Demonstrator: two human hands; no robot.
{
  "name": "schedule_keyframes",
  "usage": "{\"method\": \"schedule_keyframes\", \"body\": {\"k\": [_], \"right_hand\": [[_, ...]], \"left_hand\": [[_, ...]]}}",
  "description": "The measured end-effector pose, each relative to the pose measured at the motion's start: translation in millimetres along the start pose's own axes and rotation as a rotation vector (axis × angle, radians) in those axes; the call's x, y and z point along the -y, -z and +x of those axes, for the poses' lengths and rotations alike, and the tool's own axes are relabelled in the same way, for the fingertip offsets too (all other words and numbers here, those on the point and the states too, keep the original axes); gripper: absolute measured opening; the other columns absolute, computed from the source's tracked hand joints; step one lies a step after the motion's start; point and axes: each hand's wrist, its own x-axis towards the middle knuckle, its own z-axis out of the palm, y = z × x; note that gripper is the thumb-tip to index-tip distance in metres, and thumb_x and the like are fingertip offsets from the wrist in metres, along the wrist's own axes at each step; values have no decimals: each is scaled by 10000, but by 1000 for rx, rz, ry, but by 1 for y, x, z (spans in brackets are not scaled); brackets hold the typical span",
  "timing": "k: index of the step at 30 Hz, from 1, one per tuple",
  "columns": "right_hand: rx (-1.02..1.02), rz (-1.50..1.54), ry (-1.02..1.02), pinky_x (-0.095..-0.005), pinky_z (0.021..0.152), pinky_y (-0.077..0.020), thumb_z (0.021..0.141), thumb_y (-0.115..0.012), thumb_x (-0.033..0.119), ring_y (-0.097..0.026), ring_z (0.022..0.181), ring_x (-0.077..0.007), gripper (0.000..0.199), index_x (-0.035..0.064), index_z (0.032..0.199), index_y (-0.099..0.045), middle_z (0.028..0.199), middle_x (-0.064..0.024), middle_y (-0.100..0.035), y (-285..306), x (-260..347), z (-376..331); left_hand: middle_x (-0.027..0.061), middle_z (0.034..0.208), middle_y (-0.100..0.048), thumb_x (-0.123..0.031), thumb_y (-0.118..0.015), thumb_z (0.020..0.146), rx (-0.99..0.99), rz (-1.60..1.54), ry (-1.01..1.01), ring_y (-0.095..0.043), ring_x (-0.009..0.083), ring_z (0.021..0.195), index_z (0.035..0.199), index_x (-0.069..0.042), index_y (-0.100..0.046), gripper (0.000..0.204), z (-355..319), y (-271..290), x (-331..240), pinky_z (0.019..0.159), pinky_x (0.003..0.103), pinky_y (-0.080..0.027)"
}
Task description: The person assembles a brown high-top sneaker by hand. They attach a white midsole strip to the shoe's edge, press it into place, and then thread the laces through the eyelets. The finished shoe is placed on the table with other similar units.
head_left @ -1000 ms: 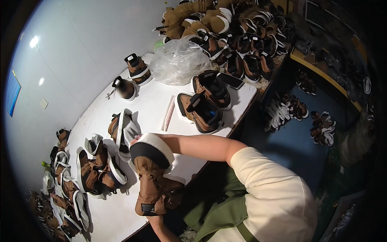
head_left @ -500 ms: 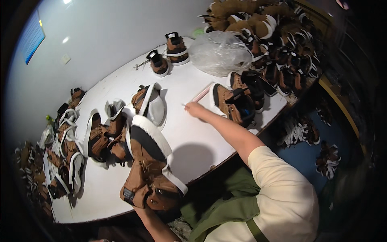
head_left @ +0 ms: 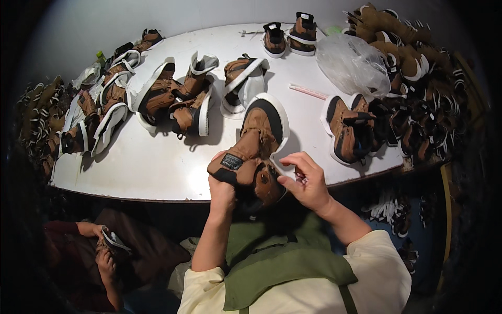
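Note:
My left hand (head_left: 223,189) grips a brown and black high-top shoe (head_left: 254,137) with a white sole edge, from beneath its collar. The shoe hangs tilted in front of me, toe pointing away. Close beside its white sole edge is my right hand (head_left: 307,180). Thumb and forefinger are bent with a gap between them at that edge; whether they touch it is unclear. The other fingers curl inward around something small and pale that I cannot make out.
On the white table (head_left: 172,175), brown shoes (head_left: 172,97) lie left and another pair (head_left: 349,131) right. A clear plastic bag (head_left: 353,63) and shoe piles (head_left: 423,99) stand at the far right. A pale pink strip (head_left: 308,91) lies mid-table. A co-worker's hands (head_left: 106,251) hold a shoe part lower left.
My right hand has drawn back from the table to the held shoe. The view has turned, so the table sits differently, and a co-worker has come into view at lower left.

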Motion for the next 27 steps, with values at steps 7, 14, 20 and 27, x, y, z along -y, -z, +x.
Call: {"method": "schedule_keyframes", "body": {"k": [7,14,20,27], "right_hand": [[-8,352,-573,-186,695,-435,866,-714,212,-534,724,-48,404,-69,1121,-573,951,-55,-624,-3,-78,-32],[11,790,-807,-248,863,-490,849,-706,95,-616,933,-118,582,-87,1321,-419,1094,-105,-628,-3,-50,-25],[-82,840,-737,-283,994,-414,812,-689,-2,-516,1138,-162,726,-115,1408,-289,1305,-139,-490,-9,-42,-22],[-195,960,-778,-302,1042,-372,818,-633,-44,-458,1223,-181,732,-93,1438,-247,1402,-151,-395,0,-56,-25]], "left_hand": [[120,1118,-618,-37,-616,887,2,-410,252,-624,205,957,1177,66,-553,314,-18,3,29,850,329,-530],[128,1151,-599,-90,-587,918,42,-468,232,-613,217,1003,1236,33,-517,348,-15,-1,35,865,349,-531],[112,1155,-600,-83,-571,905,-2,-85,296,-583,200,1063,1237,24,-540,350,-18,17,55,889,315,-483],[32,1073,-559,-33,-579,887,-101,451,-76,-525,103,911,1109,24,-609,231,-54,29,32,809,232,-424]]}}
